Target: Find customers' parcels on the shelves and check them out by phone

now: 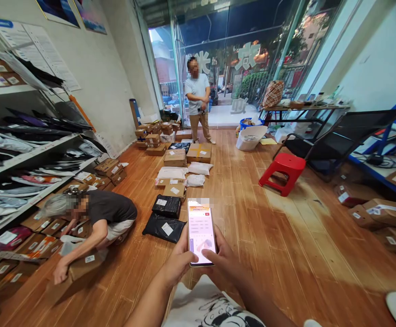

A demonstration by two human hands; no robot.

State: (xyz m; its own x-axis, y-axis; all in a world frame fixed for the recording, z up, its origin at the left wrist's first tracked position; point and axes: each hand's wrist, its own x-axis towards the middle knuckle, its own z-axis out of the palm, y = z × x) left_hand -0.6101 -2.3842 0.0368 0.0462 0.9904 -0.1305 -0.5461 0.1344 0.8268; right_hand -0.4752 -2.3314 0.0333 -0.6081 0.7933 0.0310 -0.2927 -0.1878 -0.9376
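A lit smartphone (201, 231) stands upright between my two hands in the head view, its bright screen towards me. My left hand (180, 256) grips its left edge, with the thumb over the lower left of the screen. On the opposite edge is my right hand (222, 252), its thumb lying across the lower right of the screen. The rest of the fingers are hidden behind the phone. Just beyond it on the floor lie a black plastic parcel (165, 228) and a smaller black package (166, 205), each with a white label.
A person crouches at the left holding a cardboard box (85, 268) beside parcel-filled shelves (30, 159). Another stands near the glass doors (228, 54). Boxes and a carton (199, 153) line the wooden floor (252, 218). A red stool (282, 172) and black chair (337, 131) stand right.
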